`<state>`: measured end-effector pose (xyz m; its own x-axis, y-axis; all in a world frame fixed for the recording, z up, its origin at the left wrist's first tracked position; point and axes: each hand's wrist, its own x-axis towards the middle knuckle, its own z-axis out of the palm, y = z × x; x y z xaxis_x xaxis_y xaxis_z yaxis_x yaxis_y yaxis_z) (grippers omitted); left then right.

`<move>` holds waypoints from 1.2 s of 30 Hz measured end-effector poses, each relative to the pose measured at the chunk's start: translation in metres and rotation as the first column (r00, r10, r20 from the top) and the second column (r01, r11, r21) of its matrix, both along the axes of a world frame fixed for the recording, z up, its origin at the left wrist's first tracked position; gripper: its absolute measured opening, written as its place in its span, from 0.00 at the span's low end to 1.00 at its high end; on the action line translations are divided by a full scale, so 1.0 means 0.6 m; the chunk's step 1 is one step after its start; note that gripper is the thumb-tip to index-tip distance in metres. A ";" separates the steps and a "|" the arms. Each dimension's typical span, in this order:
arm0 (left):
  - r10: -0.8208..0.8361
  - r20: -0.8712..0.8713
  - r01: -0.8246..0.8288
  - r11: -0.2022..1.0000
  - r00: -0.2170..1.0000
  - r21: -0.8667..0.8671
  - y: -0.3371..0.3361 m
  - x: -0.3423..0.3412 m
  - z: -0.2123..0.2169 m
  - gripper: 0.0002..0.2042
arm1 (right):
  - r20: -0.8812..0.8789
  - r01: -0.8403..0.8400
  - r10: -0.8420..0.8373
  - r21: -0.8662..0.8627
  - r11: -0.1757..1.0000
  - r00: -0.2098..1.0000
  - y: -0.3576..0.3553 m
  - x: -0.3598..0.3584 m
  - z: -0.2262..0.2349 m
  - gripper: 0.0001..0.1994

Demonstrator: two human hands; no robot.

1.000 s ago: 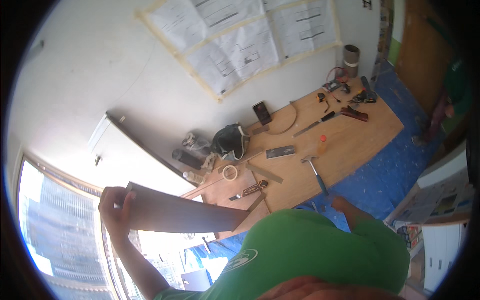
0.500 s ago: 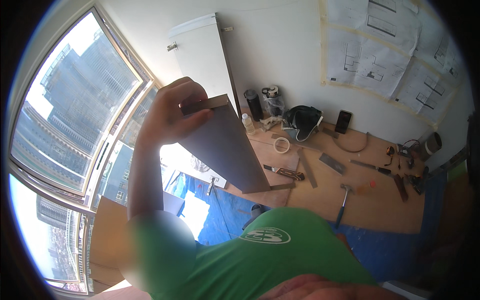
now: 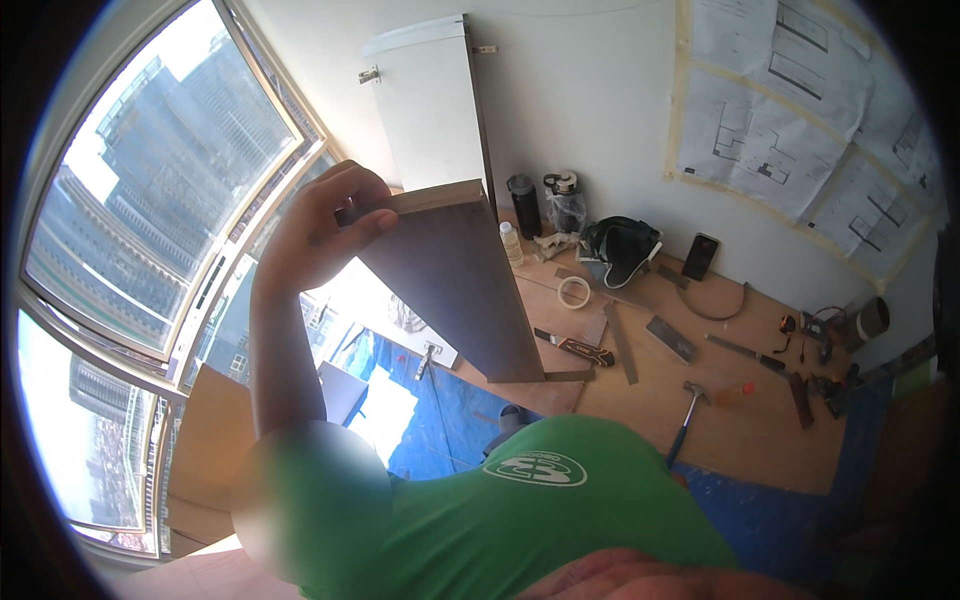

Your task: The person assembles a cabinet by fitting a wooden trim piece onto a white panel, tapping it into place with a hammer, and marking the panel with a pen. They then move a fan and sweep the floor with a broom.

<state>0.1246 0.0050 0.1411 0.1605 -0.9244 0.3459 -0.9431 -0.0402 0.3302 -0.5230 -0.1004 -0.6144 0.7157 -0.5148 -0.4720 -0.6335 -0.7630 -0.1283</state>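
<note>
My left hand (image 3: pixel 335 215) is raised at the upper left, its fingers and thumb closed on the upper left corner of a long brown wooden board (image 3: pixel 445 270). The board stands tilted, its wide face toward me and its pale cut edge on top. Its far lower end reaches down to the worktop (image 3: pixel 740 430), beside a short thin wooden strip (image 3: pixel 570 376); whether the two are joined I cannot tell. Just right of that lower end lies a handsaw (image 3: pixel 580 348) with an orange and black handle. My right hand does not show.
On the worktop lie a hammer (image 3: pixel 688 420), a tape roll (image 3: pixel 573 292), a grey block (image 3: pixel 671 338), a phone (image 3: pixel 701 257) and a black cap (image 3: pixel 618 250). Bottles (image 3: pixel 524 205) stand by the wall. A white panel (image 3: pixel 430 110) leans behind; blue sheeting (image 3: pixel 430 440) covers the floor.
My left hand has shifted left along the board's top end, so more of that edge shows. The board's top has swung slightly right. The whole view has shifted a little.
</note>
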 end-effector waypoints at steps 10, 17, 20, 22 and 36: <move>0.018 -0.039 -0.018 1.000 0.999 0.009 0.005 -0.024 0.001 0.14 | 0.015 -0.008 0.008 -0.008 1.000 1.000 -0.020 0.008 0.040 0.08; 0.120 0.189 -0.104 0.990 0.975 -0.092 -0.017 -0.094 -0.017 0.17 | 0.023 -0.070 0.072 -0.053 0.996 0.997 -0.016 0.019 0.019 0.07; 0.183 0.159 -0.157 0.974 0.970 -0.164 -0.033 -0.102 -0.031 0.18 | -0.016 -0.076 0.075 -0.021 0.997 0.997 -0.013 0.020 0.005 0.07; 0.196 0.244 -0.138 0.963 0.950 -0.233 -0.039 -0.112 -0.040 0.19 | 0.007 0.186 -0.190 0.176 0.967 0.982 -0.007 0.025 -0.003 0.07; 0.214 0.380 0.019 0.851 0.900 -0.525 -0.078 -0.098 -0.081 0.26 | -0.138 0.023 0.008 0.223 0.975 0.990 -0.023 0.044 0.015 0.08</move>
<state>0.0660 -0.0417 0.0924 -0.0237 -0.5866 0.8095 -0.9933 -0.0780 -0.0856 -0.4965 -0.1140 -0.6051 0.6325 -0.3906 -0.6688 -0.6626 -0.7200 -0.2063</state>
